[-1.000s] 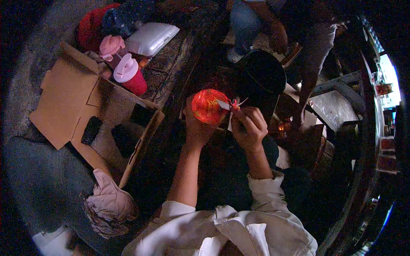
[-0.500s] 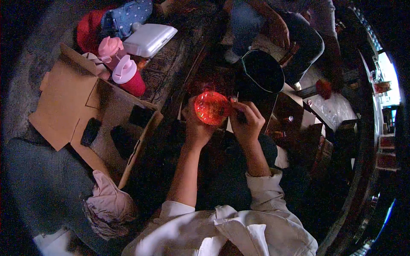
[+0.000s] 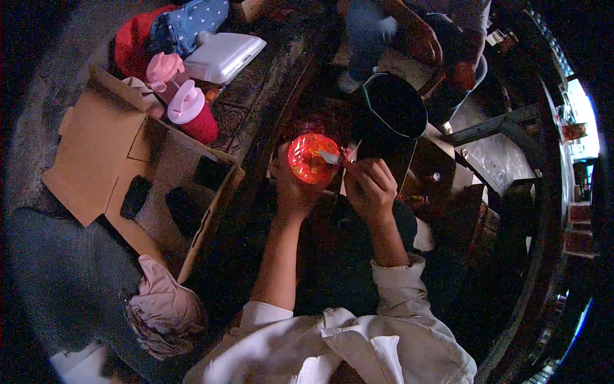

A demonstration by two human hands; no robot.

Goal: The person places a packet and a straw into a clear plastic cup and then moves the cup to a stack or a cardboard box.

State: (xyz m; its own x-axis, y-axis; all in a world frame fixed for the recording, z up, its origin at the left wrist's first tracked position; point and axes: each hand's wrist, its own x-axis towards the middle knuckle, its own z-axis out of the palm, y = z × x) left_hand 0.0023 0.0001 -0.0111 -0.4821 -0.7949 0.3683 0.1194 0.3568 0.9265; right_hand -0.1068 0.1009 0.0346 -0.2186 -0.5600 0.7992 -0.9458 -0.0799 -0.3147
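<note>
Left forearm angles up, left hand [image 3: 297,195] clamped under the round red pack [image 3: 308,171], mid-view. Right forearm tilts inward; right hand [image 3: 371,184] has fingers pinched on a white-tipped piece [image 3: 329,157] over its right side.

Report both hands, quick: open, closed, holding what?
Left hand: closed, holding the shiny red round package.
Right hand: closed at the package's right edge, by a small whitish piece; exact grip can't be told.
</note>
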